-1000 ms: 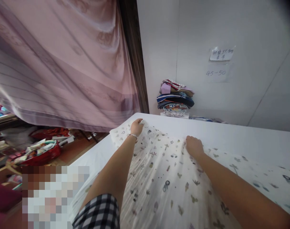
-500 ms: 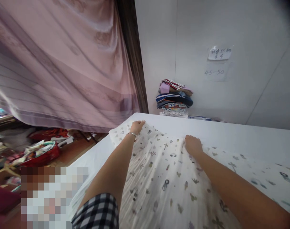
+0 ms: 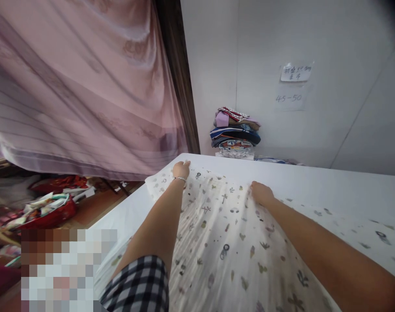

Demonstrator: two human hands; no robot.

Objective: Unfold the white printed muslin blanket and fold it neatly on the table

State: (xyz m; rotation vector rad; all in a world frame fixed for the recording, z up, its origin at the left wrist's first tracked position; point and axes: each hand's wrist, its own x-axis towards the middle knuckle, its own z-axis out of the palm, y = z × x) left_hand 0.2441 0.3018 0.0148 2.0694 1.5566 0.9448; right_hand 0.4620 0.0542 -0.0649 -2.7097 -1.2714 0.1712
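A thin white cloth printed with small palms, leaves and other figures spreads over the white table. My left hand, with a bracelet at the wrist, is closed on the cloth's far edge near the table's far left corner. Farther right, my right hand grips the same far edge in a closed fist. Between both hands the fabric is drawn fairly straight, with lengthwise wrinkles running toward me. More of the cloth lies to the right, past my right forearm.
A stack of folded fabrics stands against the wall behind the table. Handwritten paper signs are stuck on that wall. A pink curtain hangs at left, above a red basin filled with textiles on the floor.
My left hand has shifted slightly left and away from me with the cloth's edge. My right hand has barely moved, and the fabric between them looks a little straighter.
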